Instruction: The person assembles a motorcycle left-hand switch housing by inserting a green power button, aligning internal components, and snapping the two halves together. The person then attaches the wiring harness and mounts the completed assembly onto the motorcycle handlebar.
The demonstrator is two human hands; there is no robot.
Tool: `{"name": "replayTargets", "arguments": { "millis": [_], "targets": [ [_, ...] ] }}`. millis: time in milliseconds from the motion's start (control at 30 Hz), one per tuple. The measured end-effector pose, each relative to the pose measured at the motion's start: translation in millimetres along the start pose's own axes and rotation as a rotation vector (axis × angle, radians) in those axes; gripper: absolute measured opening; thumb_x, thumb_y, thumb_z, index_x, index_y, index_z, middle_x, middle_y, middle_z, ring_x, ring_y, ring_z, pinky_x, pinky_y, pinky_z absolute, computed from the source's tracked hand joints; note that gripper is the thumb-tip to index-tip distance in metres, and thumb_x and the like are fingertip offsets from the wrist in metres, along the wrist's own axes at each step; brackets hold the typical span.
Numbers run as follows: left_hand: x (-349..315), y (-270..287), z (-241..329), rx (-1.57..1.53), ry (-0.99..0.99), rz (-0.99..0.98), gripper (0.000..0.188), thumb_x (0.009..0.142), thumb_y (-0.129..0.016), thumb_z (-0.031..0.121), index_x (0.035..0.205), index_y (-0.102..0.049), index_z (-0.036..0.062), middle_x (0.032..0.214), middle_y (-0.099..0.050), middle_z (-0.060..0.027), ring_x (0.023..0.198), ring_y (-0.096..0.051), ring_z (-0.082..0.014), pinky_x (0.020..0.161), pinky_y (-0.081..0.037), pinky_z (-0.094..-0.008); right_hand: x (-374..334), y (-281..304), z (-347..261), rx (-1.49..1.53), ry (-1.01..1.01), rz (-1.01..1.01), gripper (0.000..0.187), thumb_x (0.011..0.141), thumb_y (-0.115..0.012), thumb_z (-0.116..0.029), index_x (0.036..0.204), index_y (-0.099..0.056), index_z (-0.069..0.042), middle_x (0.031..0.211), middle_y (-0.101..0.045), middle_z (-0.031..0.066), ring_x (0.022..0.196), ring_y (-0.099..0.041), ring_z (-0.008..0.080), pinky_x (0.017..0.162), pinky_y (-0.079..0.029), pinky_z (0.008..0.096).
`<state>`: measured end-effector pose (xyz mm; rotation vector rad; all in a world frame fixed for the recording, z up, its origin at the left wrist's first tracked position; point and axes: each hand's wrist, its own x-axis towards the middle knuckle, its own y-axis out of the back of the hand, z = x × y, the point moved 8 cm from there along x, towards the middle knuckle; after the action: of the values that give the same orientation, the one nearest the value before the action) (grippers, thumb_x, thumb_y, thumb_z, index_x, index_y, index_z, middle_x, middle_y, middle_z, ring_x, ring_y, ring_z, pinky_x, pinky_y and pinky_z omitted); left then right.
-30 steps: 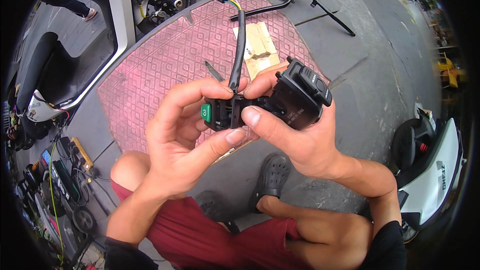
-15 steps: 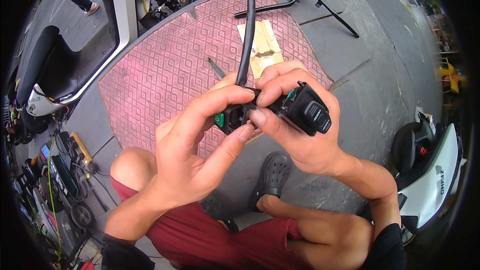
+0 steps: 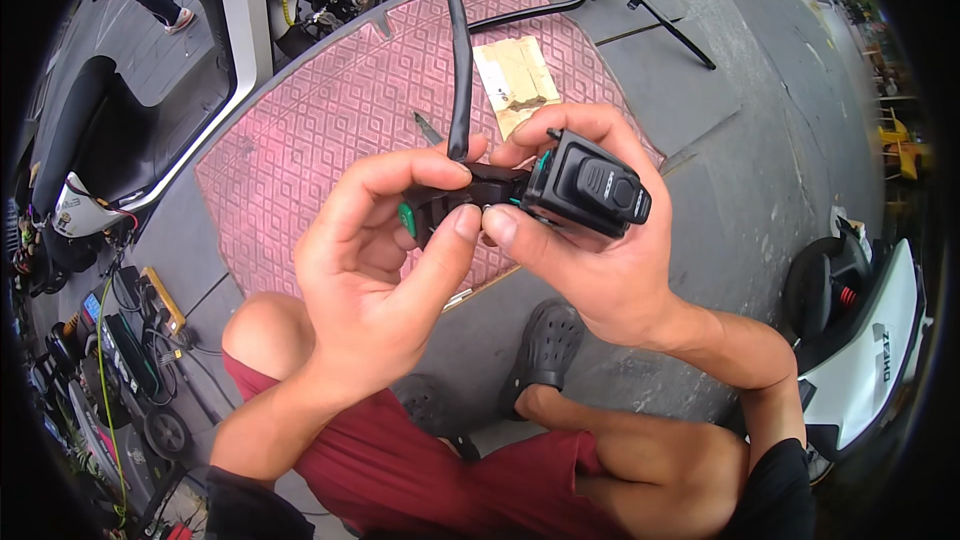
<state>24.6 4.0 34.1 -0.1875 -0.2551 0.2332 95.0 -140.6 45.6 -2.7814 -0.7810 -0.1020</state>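
You hold the black plastic handlebar switch housing (image 3: 590,185) w/ thick black cable (image 3: 460,70) at chest height over the red patterned floor mat (image 3: 330,120). Right hand (image 3: 600,260) fingers clamp the housing; left hand (image 3: 380,270) thumb and forefinger pinch its green-edged rear half (image 3: 415,215). Step, as judged: mating/splitting halves. Next move needs steady alignment, no cable strain.

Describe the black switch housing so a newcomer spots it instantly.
Start at the red patterned mat on the pavement. In front of it, both hands meet; the black switch housing sits in the right hand. Unlike the green-tipped piece in the left hand, it is boxy with rocker buttons on top.
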Motion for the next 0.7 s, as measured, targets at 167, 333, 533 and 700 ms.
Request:
{"name": "replayTargets", "arguments": {
  "millis": [167,333,533,700],
  "targets": [
    [0,3,6,0.022,0.009,0.053,0.036,0.093,-0.069,-0.012,0.126,-0.059,-0.0061,0.125,-0.068,-0.0161,0.119,-0.067,-0.0204,0.102,-0.054,-0.0318,-4,2,-4,-0.131,0.022,-0.065,0.047,0.086,-0.084,-0.004,0.125,-0.057,0.002,0.119,-0.065,0.0095,0.112,-0.065,0.0160,0.099,-0.053,0.0326],
    [9,6,-1,0.058,0.059,0.030,0.029,0.090,-0.074,-0.009,0.118,-0.068,-0.0052,0.117,-0.071,-0.0109,0.108,-0.068,-0.0168,0.093,-0.058,-0.0295,5,5,6,-0.053,-0.123,-0.145,0.048,0.087,-0.081,0.006,0.131,-0.060,0.005,0.121,-0.069,0.0091,0.109,-0.069,0.0157,0.100,-0.058,0.0332],
    [7,13,-28,-0.159,0.428,0.102,0.024,0.096,-0.069,-0.003,0.120,-0.067,-0.0013,0.114,-0.071,-0.0114,0.095,-0.073,-0.0162,0.075,-0.064,-0.0267,15,16,9,0.022,-0.136,-0.236,0.046,0.093,-0.078,0.000,0.135,-0.060,0.008,0.121,-0.064,0.0084,0.113,-0.067,0.0174,0.099,-0.058,0.0336],
    [1,14,-44,-0.234,0.656,0.054,0.026,0.102,-0.066,0.011,0.125,-0.066,0.0000,0.106,-0.075,-0.0124,0.086,-0.077,-0.0191,0.069,-0.062,-0.0251,30,9,-3,-0.317,-0.016,-0.335,0.052,0.094,-0.078,-0.002,0.140,-0.057,0.009,0.124,-0.070,0.0165,0.112,-0.069,0.0200,0.097,-0.059,0.0333]
  ]
}}
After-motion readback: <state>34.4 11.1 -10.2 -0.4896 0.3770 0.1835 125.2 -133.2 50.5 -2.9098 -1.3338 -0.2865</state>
